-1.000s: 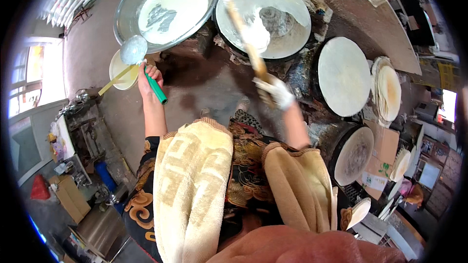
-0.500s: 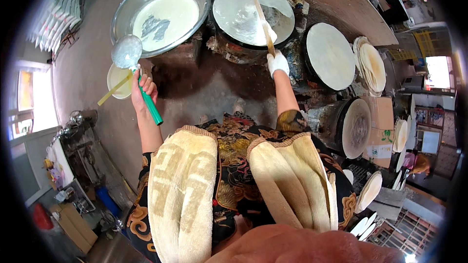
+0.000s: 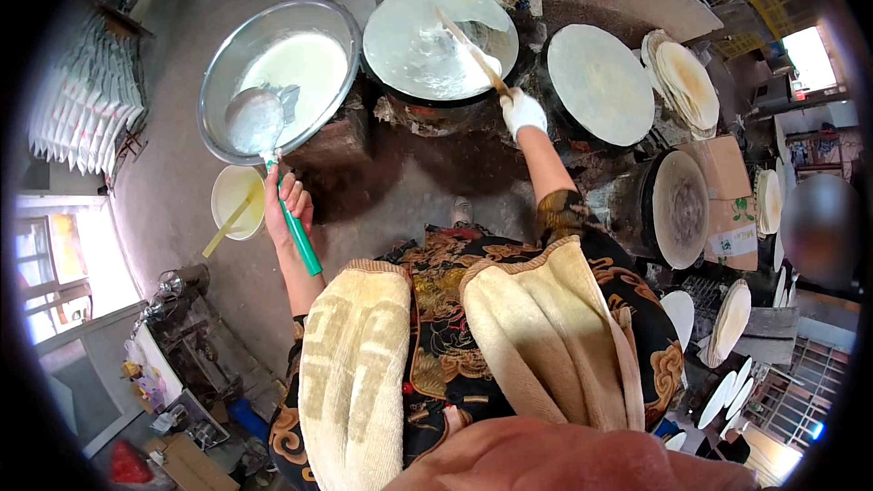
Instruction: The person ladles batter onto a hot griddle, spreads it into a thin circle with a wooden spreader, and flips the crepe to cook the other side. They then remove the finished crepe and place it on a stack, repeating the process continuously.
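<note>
In the head view, the hands are apart, each clamped on something. Left of centre, the left hand [image 3: 293, 205] grips a green-handled ladle [image 3: 255, 121], whose bowl overlaps the near side of a metal basin [image 3: 216, 82] of white liquid [image 3: 307, 62]. At upper centre, the gloved right hand [image 3: 524, 113] grips a wooden spreader [image 3: 473, 51] over a round griddle [image 3: 496, 39] coated with white batter [image 3: 409, 45].

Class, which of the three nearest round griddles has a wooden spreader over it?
The griddle beside the metal bowl: the gloved right hand holds the spreader over it. The evenly pale griddle and the brownish griddle have none.
</note>
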A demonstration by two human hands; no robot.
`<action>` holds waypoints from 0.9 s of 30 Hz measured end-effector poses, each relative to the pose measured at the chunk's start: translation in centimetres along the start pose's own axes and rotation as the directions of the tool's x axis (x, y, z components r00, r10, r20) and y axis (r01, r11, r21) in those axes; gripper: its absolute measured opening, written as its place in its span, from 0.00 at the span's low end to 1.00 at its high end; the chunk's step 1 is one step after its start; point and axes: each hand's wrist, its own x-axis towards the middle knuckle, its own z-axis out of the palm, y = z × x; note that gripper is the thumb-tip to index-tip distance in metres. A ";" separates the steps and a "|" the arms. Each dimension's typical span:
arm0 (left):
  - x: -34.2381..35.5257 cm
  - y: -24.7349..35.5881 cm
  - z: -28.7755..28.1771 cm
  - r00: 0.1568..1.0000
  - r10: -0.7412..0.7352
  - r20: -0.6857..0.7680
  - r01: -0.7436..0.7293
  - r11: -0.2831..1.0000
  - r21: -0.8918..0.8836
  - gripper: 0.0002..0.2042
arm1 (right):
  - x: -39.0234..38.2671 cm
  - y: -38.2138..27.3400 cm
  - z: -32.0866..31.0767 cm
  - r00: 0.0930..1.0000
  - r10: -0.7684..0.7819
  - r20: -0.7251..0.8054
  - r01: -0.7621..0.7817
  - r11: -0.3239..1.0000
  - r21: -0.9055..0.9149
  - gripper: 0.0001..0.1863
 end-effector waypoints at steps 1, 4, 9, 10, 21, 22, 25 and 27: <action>0.6 -0.4 0.2 1.000 -0.011 -0.010 0.011 1.000 0.005 0.12 | 1.2 -0.2 -0.2 1.000 -0.010 0.002 0.010 0.999 0.041 0.20; 1.8 -2.0 1.5 0.999 -0.032 -0.016 0.033 0.998 0.060 0.11 | 1.6 -1.8 1.1 0.996 -0.065 0.053 0.059 0.992 0.113 0.22; 2.8 -2.4 2.3 0.997 -0.083 0.001 0.083 0.993 0.087 0.11 | -4.5 -3.1 3.0 0.974 -0.013 0.225 0.003 0.999 0.044 0.21; 2.9 -2.5 2.5 0.996 -0.089 0.006 0.089 0.992 0.088 0.11 | -4.0 -1.1 2.9 0.986 0.013 0.168 -0.023 0.998 0.060 0.21; 5.7 -5.1 2.4 0.980 -0.194 0.052 0.191 0.980 0.062 0.08 | 1.2 1.1 -1.2 0.964 -0.237 0.119 0.219 0.965 0.147 0.23; 5.6 -5.3 2.7 0.979 -0.194 0.066 0.189 0.979 0.070 0.08 | -0.1 1.2 -1.4 0.959 -0.206 0.193 0.196 0.978 0.072 0.23; 5.5 -5.4 3.9 0.977 -0.204 0.055 0.199 0.976 0.083 0.08 | 1.1 5.2 -0.3 0.985 -0.038 0.166 0.042 0.999 -0.016 0.23; 5.8 -5.4 3.1 0.978 -0.204 0.040 0.198 0.974 0.108 0.08 | 4.7 5.3 -1.0 0.998 -0.032 0.061 0.031 0.999 0.005 0.23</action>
